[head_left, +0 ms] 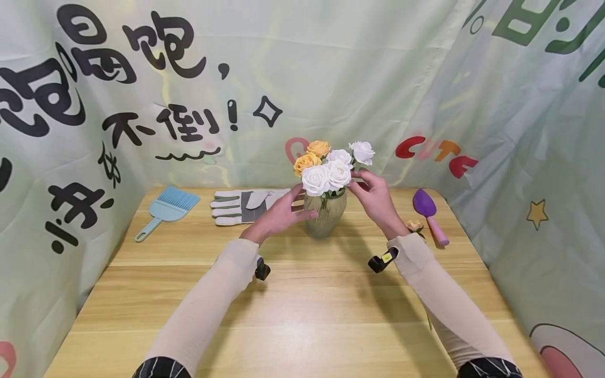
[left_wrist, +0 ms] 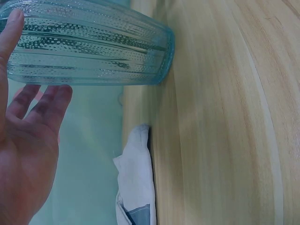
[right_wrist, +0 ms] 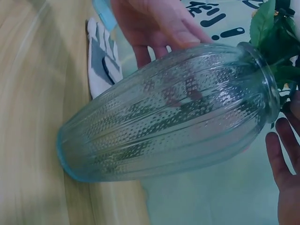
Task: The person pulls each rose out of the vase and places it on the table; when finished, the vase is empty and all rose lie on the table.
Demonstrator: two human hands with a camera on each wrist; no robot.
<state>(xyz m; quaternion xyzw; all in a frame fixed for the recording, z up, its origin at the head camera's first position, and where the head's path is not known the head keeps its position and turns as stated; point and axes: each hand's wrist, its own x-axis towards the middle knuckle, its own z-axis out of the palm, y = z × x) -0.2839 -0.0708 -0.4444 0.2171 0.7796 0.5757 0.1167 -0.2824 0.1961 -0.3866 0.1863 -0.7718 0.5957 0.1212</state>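
A ribbed clear glass vase (head_left: 325, 215) stands upright on the table, holding white roses (head_left: 326, 176) and two orange-yellow roses (head_left: 313, 156). My left hand (head_left: 289, 209) is at the vase's left side with fingers loosely extended, the thumb in front; its palm (left_wrist: 28, 159) shows in the left wrist view. At the rim's right, my right hand (head_left: 373, 193) pinches the stem of the rightmost white rose (head_left: 362, 153). The right wrist view shows those fingers (right_wrist: 285, 140) beside the vase mouth and green leaves (right_wrist: 263, 28); the grip itself is partly cut off.
A white and grey work glove (head_left: 250, 206) lies behind the left hand, with a light blue dustpan-shaped tool (head_left: 170, 207) farther left. On the right are a purple trowel (head_left: 427, 207) with a pink handle and an orange rose (head_left: 414, 226). Printed cloth hangs around the table.
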